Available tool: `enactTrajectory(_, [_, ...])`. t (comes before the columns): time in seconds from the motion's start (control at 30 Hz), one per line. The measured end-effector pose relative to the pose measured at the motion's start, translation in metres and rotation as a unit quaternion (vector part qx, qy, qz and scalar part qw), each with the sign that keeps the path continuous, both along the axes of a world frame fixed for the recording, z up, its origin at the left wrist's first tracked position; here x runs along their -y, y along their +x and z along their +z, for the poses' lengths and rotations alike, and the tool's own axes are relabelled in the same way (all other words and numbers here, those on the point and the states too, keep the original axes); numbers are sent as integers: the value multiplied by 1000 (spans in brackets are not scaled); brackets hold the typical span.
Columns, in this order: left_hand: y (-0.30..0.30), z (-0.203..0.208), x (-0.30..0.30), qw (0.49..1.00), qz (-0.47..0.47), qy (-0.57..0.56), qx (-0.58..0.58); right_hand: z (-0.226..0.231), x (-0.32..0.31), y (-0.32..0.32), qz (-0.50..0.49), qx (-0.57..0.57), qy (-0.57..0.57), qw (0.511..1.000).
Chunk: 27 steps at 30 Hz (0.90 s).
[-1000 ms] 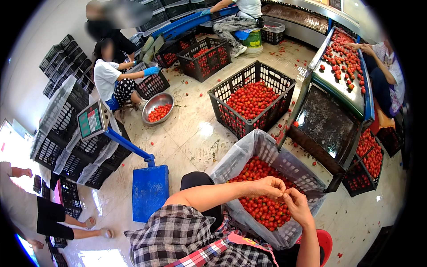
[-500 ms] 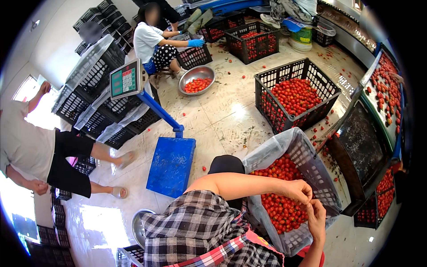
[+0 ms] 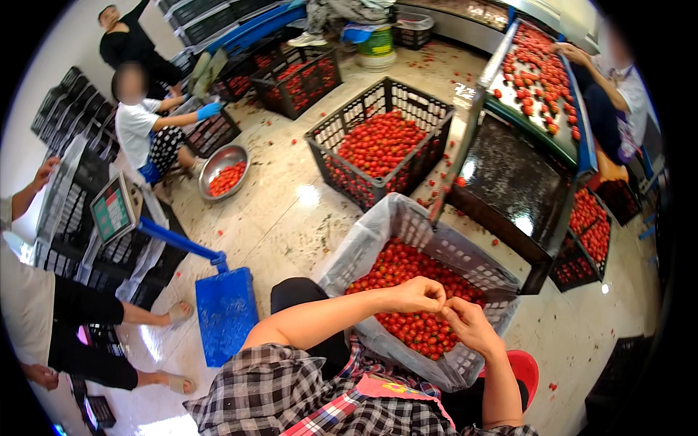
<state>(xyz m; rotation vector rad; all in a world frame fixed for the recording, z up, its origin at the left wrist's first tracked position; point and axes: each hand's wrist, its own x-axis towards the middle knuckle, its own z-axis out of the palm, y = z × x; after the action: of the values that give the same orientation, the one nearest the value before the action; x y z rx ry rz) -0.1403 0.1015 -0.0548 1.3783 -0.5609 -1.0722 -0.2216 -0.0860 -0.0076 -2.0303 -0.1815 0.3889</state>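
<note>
On the floor (image 3: 273, 236), the lined crate (image 3: 408, 218) sits close, likely for reach; over its tomatoes (image 3: 396, 265) your hands (image 3: 422, 294) pinch together, contents unclear.

You have a pale, glossy tiled floor (image 3: 280, 229) here, carrying a plastic-lined crate (image 3: 447, 248) of red tomatoes (image 3: 396, 265) right before you. Just beyond it stands a black crate (image 3: 418, 166), also filled. To your left sit a blue platform scale (image 3: 227, 316) and, farther off, a metal bowl (image 3: 218, 158). Loose fruit (image 3: 495, 242) dots the tiles.
</note>
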Motion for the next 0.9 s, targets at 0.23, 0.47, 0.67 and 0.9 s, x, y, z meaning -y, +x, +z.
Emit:
enactTrajectory(0.23, [2, -5, -3, 997, -14, -61, -34, 0, 1, -3, -35, 105, 15, 994])
enactTrajectory(0.47, [-6, 1, 2, 996, 10, -70, -61, 46, 51, 18, -258, 576, -217, 744])
enactTrajectory(0.67, [-13, 8, 8, 995, -11, -74, -64, 14, 151, 30, -501, 327, 47, 800])
enactTrajectory(0.9, [-6, 11, -11, 998, 6, -51, -20, 18, 146, 62, -463, 267, 208, 819])
